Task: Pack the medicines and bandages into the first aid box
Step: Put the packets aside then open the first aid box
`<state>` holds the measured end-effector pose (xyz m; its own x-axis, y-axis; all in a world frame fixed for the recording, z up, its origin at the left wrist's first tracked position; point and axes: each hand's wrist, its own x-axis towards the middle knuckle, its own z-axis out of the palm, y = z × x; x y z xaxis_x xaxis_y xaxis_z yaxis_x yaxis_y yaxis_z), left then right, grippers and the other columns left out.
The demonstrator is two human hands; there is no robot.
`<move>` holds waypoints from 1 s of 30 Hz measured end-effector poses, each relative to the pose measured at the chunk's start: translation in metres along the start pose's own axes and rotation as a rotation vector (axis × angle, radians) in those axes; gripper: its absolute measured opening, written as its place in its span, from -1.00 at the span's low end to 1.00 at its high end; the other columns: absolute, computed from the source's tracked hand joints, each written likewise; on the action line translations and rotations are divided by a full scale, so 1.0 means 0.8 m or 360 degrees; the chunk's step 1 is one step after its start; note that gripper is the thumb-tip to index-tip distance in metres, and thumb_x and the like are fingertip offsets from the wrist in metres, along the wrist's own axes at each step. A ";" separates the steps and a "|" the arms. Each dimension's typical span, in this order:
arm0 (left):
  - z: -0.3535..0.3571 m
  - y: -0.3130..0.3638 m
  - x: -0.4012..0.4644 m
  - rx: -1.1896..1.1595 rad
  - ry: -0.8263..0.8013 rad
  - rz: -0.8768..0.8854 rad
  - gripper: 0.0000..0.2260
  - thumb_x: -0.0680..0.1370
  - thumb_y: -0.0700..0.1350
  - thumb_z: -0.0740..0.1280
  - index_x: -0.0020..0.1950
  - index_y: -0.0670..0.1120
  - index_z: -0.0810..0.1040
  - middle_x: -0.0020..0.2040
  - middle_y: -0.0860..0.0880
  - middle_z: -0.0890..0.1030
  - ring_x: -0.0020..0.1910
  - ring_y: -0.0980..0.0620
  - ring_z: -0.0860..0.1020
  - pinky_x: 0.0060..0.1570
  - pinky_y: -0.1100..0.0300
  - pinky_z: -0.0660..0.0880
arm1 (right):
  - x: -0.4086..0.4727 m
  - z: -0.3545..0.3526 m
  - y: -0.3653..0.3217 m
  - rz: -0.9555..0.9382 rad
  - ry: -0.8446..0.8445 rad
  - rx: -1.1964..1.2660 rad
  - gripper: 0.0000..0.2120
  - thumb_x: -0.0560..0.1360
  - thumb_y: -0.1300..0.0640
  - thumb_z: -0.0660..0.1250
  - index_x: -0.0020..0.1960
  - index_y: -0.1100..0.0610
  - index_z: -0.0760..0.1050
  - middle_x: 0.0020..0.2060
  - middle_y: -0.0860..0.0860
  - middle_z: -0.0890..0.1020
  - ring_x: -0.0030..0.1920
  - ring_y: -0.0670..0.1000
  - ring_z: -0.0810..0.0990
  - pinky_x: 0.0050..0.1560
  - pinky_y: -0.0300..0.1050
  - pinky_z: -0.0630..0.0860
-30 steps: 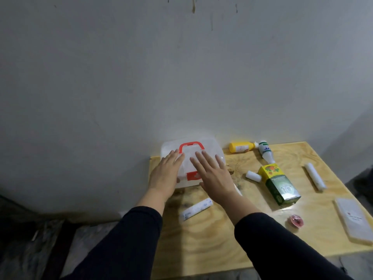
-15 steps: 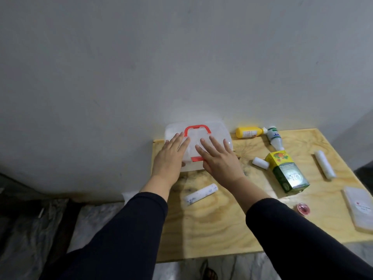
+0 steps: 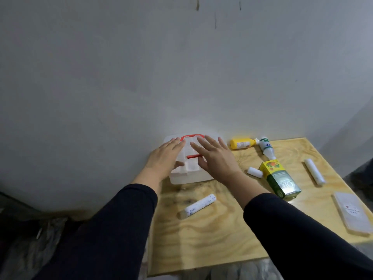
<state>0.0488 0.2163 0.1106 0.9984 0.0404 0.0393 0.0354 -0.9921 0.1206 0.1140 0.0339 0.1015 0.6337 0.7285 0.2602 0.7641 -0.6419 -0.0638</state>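
Left hand, right hand flat, fingers spread, over first aid box.

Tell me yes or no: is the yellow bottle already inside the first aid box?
No, the yellow bottle lies on its side on the wooden table, right of the closed first aid box.

White first aid box, closed, medicines beside

Both flat, spread hands — left hand, right hand — lie on the closed first aid box; bottles and bandage rolls lie right of it.
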 end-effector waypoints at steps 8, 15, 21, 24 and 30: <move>-0.043 -0.011 0.031 -0.0077 0.0234 -0.0108 -0.51 0.63 -0.03 0.20 0.54 0.09 0.15 0.55 0.04 0.20 0.51 0.04 0.20 0.35 0.08 0.30 | -0.015 -0.010 0.023 0.0361 -0.0048 -0.0198 -0.29 0.58 -0.17 0.03 0.54 0.12 -0.21 0.56 0.10 -0.10 0.56 0.11 -0.14 0.53 0.13 -0.06; -0.042 -0.012 0.071 0.0054 0.0416 -0.0114 -0.49 0.63 -0.29 0.12 0.55 0.00 0.11 0.57 -0.05 0.15 0.53 -0.01 0.15 0.47 0.05 0.11 | -0.021 0.021 0.023 0.0515 -0.0230 -0.0018 -0.45 0.60 -0.14 -0.01 0.52 0.05 0.04 0.54 0.05 0.15 0.54 0.07 0.05 0.52 0.07 0.06; -0.031 -0.013 0.084 0.0294 0.0433 -0.0218 -0.37 0.61 -0.27 0.13 0.57 -0.03 -0.16 0.59 -0.05 -0.12 0.56 0.01 -0.12 0.46 -0.04 -0.21 | -0.017 0.048 0.018 0.0839 -0.0643 0.0196 -0.30 0.58 -0.22 -0.06 0.54 0.15 -0.17 0.56 0.07 -0.15 0.56 0.07 -0.18 0.52 0.17 -0.09; -0.034 -0.010 0.087 0.0335 0.0398 -0.0236 -0.35 0.61 -0.21 0.16 0.57 -0.05 -0.16 0.59 -0.06 -0.15 0.56 -0.01 -0.15 0.46 -0.08 -0.22 | -0.023 0.047 0.018 0.0859 -0.0607 0.0221 -0.31 0.57 -0.18 -0.02 0.54 0.16 -0.15 0.56 0.08 -0.11 0.56 0.07 -0.13 0.52 0.13 -0.06; -0.049 -0.006 0.097 0.0241 0.0370 -0.0249 -0.36 0.59 -0.21 0.16 0.57 -0.09 -0.13 0.60 -0.05 -0.10 0.56 0.02 -0.11 0.49 -0.04 -0.17 | -0.036 0.051 0.014 0.0902 -0.0561 0.0247 -0.28 0.56 -0.23 -0.01 0.54 0.13 -0.15 0.56 0.07 -0.08 0.56 0.07 -0.10 0.52 0.13 -0.07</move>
<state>0.1248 0.2291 0.1522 0.9442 0.2025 0.2599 0.2112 -0.9774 -0.0055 0.1096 0.0155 0.0539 0.9223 0.3413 -0.1816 0.2945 -0.9246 -0.2417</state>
